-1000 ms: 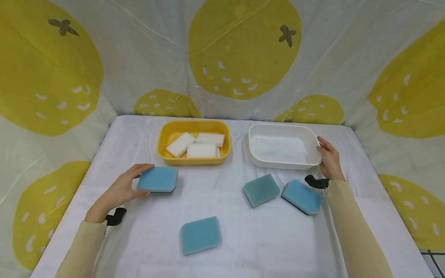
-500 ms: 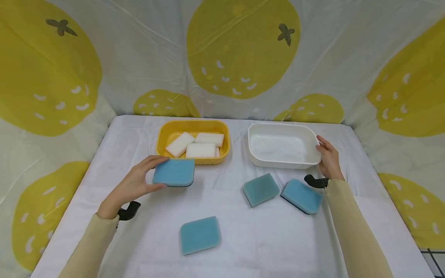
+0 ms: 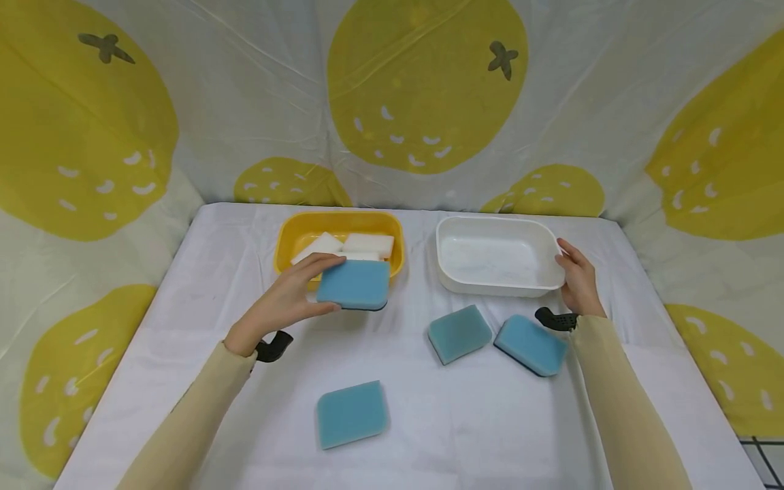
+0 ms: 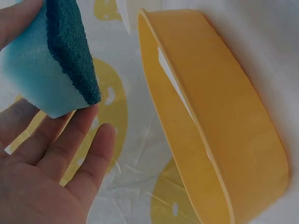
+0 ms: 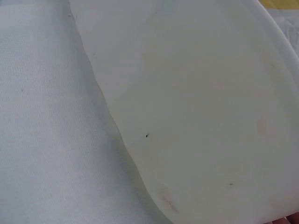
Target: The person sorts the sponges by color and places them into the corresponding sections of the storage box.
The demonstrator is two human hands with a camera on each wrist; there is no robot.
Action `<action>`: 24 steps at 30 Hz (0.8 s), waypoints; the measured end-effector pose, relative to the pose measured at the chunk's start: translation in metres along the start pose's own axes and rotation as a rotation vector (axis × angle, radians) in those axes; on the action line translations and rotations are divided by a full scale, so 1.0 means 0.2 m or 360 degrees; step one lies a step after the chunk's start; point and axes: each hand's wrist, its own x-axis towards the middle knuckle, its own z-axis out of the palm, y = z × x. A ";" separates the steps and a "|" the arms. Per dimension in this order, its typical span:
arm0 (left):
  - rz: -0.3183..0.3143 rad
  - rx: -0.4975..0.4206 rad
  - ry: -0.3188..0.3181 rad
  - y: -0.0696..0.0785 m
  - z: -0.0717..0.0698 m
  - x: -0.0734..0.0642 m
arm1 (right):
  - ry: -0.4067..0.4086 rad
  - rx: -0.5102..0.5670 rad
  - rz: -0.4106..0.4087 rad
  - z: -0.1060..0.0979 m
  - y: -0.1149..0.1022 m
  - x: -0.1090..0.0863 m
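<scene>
My left hand (image 3: 278,303) pinches a blue scouring sponge (image 3: 354,284) between thumb and fingers. It is held up, overlapping the near side of the yellow tub (image 3: 288,248) in the head view. The left wrist view shows the sponge's pale blue foam (image 4: 35,77) and dark scouring layer, apart from the tub's wall (image 4: 229,88). Several white sponges (image 3: 369,244) lie in the yellow tub, partly hidden by the held sponge. My right hand (image 3: 580,282) holds the right end of the white tub (image 3: 496,289), whose wall (image 5: 187,116) fills much of the right wrist view.
On the white cloth (image 3: 453,422) lie three more blue sponges: one at the front (image 3: 352,415), and a greenish-blue sponge (image 3: 461,333) beside another blue sponge (image 3: 531,346) in front of the white tub. A lemon-print curtain (image 3: 257,102) stands behind and at both sides.
My left hand has lifted the blue sponge and carried it rightward, from left of the yellow tub to in front of it. My right hand and the white tub have stayed put.
</scene>
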 end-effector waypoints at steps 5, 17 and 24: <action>0.0095 -0.0043 0.0005 0.04 0.07 0.12 | -0.0015 0.0017 0.0012 0.00 0.00 0.00; 0.0200 -0.0036 -0.0050 0.14 0.25 0.36 | -0.0009 0.0004 0.0021 0.00 0.00 -0.01; 0.0197 -0.0017 -0.0119 0.17 0.34 0.49 | 0.0014 -0.0013 0.0037 0.00 -0.01 0.00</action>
